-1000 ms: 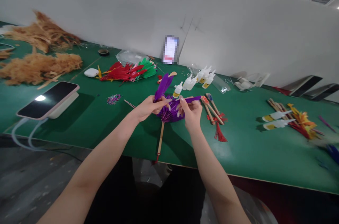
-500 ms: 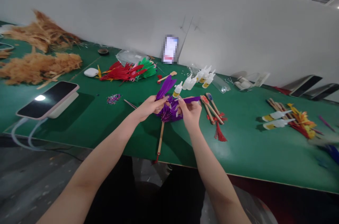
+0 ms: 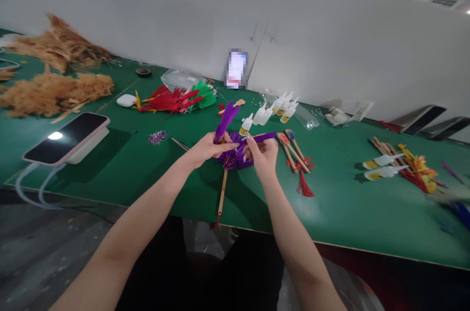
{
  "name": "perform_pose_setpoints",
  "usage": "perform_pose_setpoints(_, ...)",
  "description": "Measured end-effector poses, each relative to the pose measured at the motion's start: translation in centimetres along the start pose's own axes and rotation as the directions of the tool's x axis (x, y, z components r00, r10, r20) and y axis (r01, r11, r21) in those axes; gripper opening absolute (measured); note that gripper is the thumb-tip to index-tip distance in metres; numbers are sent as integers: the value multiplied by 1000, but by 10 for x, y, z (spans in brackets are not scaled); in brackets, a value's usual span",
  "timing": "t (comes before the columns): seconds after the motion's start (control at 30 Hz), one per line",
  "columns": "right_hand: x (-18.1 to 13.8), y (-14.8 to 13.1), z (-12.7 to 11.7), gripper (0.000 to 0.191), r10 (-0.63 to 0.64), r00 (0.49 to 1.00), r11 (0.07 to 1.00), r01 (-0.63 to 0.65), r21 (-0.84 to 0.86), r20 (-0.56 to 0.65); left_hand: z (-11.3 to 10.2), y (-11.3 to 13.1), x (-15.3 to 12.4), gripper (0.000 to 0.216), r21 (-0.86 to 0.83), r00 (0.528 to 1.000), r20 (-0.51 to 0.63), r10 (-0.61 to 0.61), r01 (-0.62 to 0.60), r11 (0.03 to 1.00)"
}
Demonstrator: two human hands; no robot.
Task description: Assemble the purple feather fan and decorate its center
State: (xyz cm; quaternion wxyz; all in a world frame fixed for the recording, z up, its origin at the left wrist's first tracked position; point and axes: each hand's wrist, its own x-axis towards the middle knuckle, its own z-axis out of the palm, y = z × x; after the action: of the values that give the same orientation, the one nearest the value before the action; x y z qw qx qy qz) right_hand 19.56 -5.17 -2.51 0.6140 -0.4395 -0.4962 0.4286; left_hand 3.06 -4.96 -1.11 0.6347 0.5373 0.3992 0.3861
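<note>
A purple feather fan (image 3: 230, 158) with a wooden handle lies on the green table, its red cord end at the front edge. Over its left side, my left hand (image 3: 209, 148) is closed on a purple feather (image 3: 226, 120) that points up and away. My right hand (image 3: 265, 154) pinches another purple feather (image 3: 262, 137), which points right, above the fan's right side. The thumbs and fingertips of both hands come close together over the fan. Just beyond them stands a small white glue bottle (image 3: 246, 125) with a yellow label. Tweezers (image 3: 179, 144) lie left of my left hand, partly hidden.
Several glue bottles (image 3: 281, 105) stand behind my right hand. Wooden handles with red tassels (image 3: 293, 152) lie to the right. Red feathers (image 3: 167, 99) and green feathers (image 3: 204, 94) lie behind left. A phone (image 3: 68, 138) rests on a stand at left; sequins (image 3: 157, 137) lie nearer.
The feather in my left hand has tilted left and narrowed in view, and my left fingers have stretched further right. My right hand has barely moved.
</note>
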Motion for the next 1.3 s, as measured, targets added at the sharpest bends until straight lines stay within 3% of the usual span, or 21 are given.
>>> perform_pose_setpoints(0.13, 1, 1, -1, 28, -18, 1000, 1000, 18, -25, -14, -2, -3, 1, 27, -73, 999, 53, -7, 11, 997)
perform_pose_setpoints(0.53, 3, 2, -1, 35, 15, 1000, 1000, -15, -21, 20, 0, -2, 0, 26, -113, 998, 34, -54, 57, 992)
perform_pose_setpoints(0.7, 4, 0, 0, 37, 25, 998, 999, -27, 19, 64, -1, -3, 1, 21, -20, 999, 32, -17, 18, 1000)
perform_pose_setpoints(0.9, 4, 3, -1, 49, 63, 995, 994, -56, -89, 78, 0, -2, 1, 26, 97, 1000, 9, 6, -7, 995)
perform_pose_setpoints(1.03, 6, 6, -1, 44, 64, 995, 997, -61, -37, 75, -1, -2, 1, 27, 131, 999, 38, -4, -1, 991)
perform_pose_setpoints(1.13, 5, 5, -2, 40, 62, 995, 996, -57, -61, 76, -2, -3, 1, 27, 92, 998, 58, -20, 14, 996)
perform_pose_setpoints(1.3, 2, 3, -3, 39, -47, 998, 989, 52, -139, 37, -2, -4, 1, 28, -29, 996, 71, -44, 47, 998)
